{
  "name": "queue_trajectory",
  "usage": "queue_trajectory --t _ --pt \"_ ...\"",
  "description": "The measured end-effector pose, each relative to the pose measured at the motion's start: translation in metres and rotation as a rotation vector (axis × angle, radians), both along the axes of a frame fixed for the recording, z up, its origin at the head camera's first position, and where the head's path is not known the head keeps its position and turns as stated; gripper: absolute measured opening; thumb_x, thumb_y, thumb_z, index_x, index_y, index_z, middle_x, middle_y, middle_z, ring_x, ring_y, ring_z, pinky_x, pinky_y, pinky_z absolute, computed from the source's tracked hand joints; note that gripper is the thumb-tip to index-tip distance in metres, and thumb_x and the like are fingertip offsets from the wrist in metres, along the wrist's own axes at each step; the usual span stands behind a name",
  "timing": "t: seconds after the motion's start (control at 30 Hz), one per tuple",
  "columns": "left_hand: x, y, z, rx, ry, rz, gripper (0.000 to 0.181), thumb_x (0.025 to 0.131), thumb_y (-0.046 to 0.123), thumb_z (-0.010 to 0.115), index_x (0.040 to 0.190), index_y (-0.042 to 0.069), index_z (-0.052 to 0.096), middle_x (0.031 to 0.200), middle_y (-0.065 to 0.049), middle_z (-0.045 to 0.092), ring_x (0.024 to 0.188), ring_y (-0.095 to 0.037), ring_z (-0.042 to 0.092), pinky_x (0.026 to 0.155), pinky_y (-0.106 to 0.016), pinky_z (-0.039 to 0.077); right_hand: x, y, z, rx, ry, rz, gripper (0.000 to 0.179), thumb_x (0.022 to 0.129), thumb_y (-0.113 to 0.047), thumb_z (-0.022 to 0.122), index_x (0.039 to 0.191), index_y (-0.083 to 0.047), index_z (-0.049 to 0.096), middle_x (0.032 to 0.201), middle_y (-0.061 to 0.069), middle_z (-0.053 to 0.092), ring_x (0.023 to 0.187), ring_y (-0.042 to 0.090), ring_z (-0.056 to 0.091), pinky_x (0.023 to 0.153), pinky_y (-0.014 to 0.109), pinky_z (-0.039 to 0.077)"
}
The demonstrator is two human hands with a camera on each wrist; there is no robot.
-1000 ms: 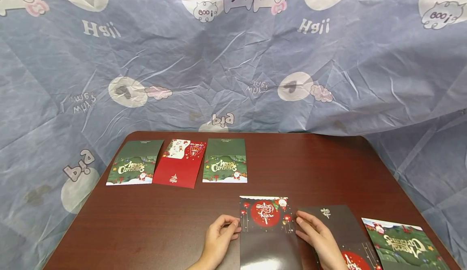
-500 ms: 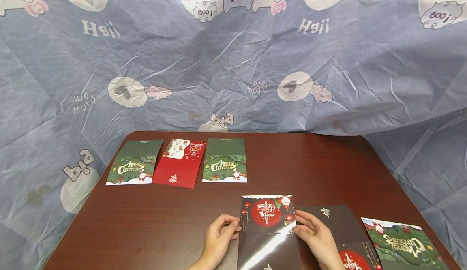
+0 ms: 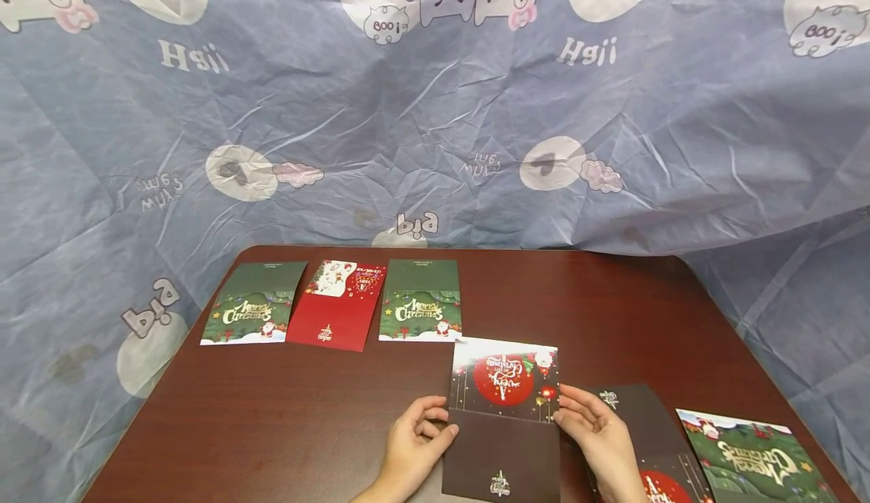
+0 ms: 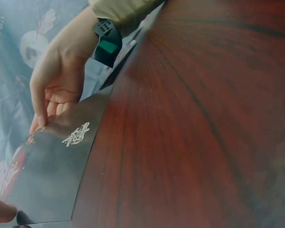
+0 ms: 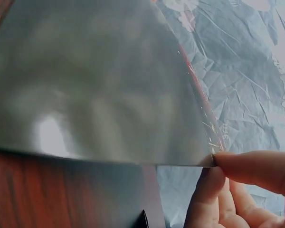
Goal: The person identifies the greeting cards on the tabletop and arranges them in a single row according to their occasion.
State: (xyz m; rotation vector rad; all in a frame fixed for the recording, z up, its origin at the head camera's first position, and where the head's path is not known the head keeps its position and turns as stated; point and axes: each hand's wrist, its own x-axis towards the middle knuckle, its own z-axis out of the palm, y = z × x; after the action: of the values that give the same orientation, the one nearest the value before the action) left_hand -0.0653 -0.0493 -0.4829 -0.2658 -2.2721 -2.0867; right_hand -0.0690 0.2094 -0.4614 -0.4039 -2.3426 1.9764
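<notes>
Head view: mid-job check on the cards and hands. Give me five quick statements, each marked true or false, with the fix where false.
1. The left hand and right hand hold the same dark card. True.
2. The red card lies between the far-left green card and another green card. True.
3. The held card's red circle is on its nearer half. False: it is on the farther half.
4. No other dark card shows. False: a second dark card lies partly behind the right hand.
5. The rightmost card is red. False: it is green.
</notes>
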Motion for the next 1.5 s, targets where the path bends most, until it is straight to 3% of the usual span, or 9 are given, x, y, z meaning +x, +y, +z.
queue_trajectory --t 0.13,0.27,0.57,0.83,1.17,1.5 --pt "0.001 0.000 0.008 0.008 0.014 0.015 0.034 0.077 -0.006 0.070 0.110 -0.006 0.060 0.090 -0.017 0.063 0.063 -0.005 0.056 0.056 -0.019 0.049 -0.002 -0.003 0.000 0.015 0.029 -0.014 0.042 0.082 -0.008 0.072 0.120 0.003 0.057 0.096 0.000 0.066 0.083 0.007 0.064 0.071 0.020 0.052" --pt "-0.002 0.001 0.005 0.018 0.052 0.050 0.033 0.078 -0.005 0.070 0.110 -0.005 0.062 0.089 -0.016 0.063 0.065 -0.005 0.054 0.053 -0.018 0.048 -0.004 -0.006 0.000 0.059 0.055 -0.022 0.038 0.085 -0.012 0.070 0.120 0.001 0.059 0.093 0.002 0.066 0.079 0.007 0.064 0.066 0.024 0.054" --pt "-0.014 0.008 0.003 0.008 0.193 0.148 0.032 0.081 -0.009 0.065 0.113 -0.006 0.062 0.093 -0.016 0.061 0.068 -0.011 0.052 0.050 -0.019 0.046 -0.009 -0.009 0.003 0.225 0.141 0.123 0.058 0.081 0.006 0.064 0.135 -0.007 0.049 0.097 0.010 0.056 0.076 0.007 0.060 0.062 0.023 0.051" --pt "-0.028 0.016 0.000 0.033 0.297 0.192 0.036 0.079 -0.018 0.059 0.113 -0.009 0.062 0.089 -0.021 0.056 0.070 -0.022 0.054 0.052 -0.019 0.045 -0.024 -0.007 0.008 0.312 0.192 0.164 0.061 0.080 0.010 0.061 0.138 -0.005 0.046 0.102 0.012 0.053 0.084 0.007 0.056 0.066 0.019 0.051" --pt "-0.053 0.031 0.000 0.001 0.401 0.335 0.025 0.076 -0.017 0.063 0.100 -0.009 0.065 0.085 -0.021 0.062 0.066 -0.031 0.058 0.052 -0.025 0.049 -0.048 -0.009 0.005 0.238 0.126 -0.005 0.043 0.083 0.004 0.064 0.125 -0.007 0.057 0.107 0.012 0.059 0.084 0.003 0.057 0.067 0.015 0.048" --pt "-0.070 0.050 0.001 0.008 0.420 0.328 0.023 0.075 -0.018 0.063 0.097 -0.010 0.066 0.086 -0.022 0.063 0.064 -0.033 0.059 0.053 -0.029 0.052 -0.059 -0.003 -0.003 0.161 0.177 -0.146 0.039 0.083 0.006 0.064 0.120 -0.002 0.058 0.115 0.016 0.060 0.087 0.000 0.056 0.071 0.009 0.046"
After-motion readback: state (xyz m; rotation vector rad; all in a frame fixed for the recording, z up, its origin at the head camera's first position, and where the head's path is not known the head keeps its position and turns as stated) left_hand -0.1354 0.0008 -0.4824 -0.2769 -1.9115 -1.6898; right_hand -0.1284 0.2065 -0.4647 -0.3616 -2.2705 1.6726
